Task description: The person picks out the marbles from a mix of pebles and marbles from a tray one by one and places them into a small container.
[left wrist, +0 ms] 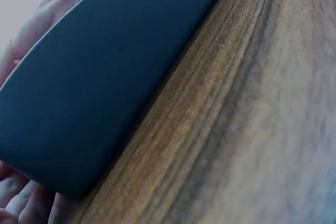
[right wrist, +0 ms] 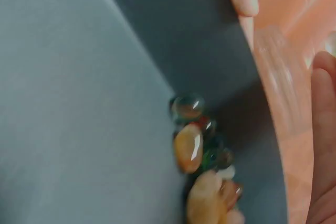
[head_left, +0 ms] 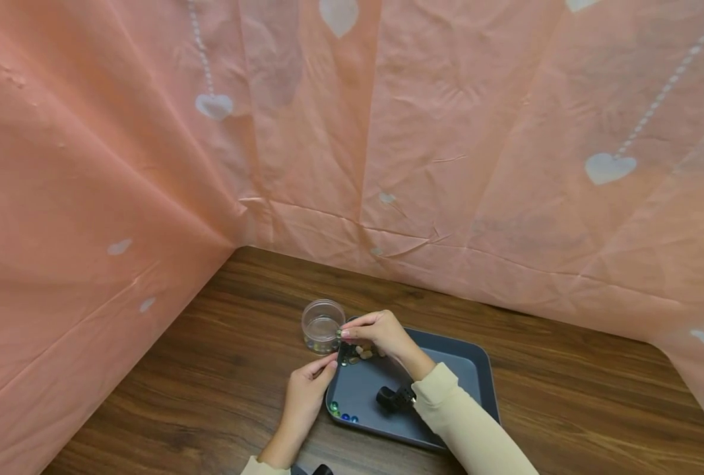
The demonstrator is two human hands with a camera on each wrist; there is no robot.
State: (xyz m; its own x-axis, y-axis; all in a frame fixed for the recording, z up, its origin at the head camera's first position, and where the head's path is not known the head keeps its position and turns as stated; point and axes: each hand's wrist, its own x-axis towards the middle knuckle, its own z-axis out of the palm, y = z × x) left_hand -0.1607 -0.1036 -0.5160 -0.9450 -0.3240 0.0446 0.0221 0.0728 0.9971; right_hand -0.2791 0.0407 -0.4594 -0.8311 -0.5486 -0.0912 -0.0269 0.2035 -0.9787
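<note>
My right hand pinches a small greenish glass marble between thumb and fingertips, at the right edge of a round clear plastic jar. Several marbles lie at the bottom of the jar. With thumb and fingers at its left rim, my left hand holds a dark grey tray; the tray's outer wall fills much of the left wrist view. Brown and tan pebbles and dark glass marbles cluster in the tray's far left corner, partly hidden by my right hand in the head view.
Green and blue marbles lie in the tray's near left corner. Tray and jar stand on a brown wood-grain table. Pink cloth with white hearts hangs behind and at the left.
</note>
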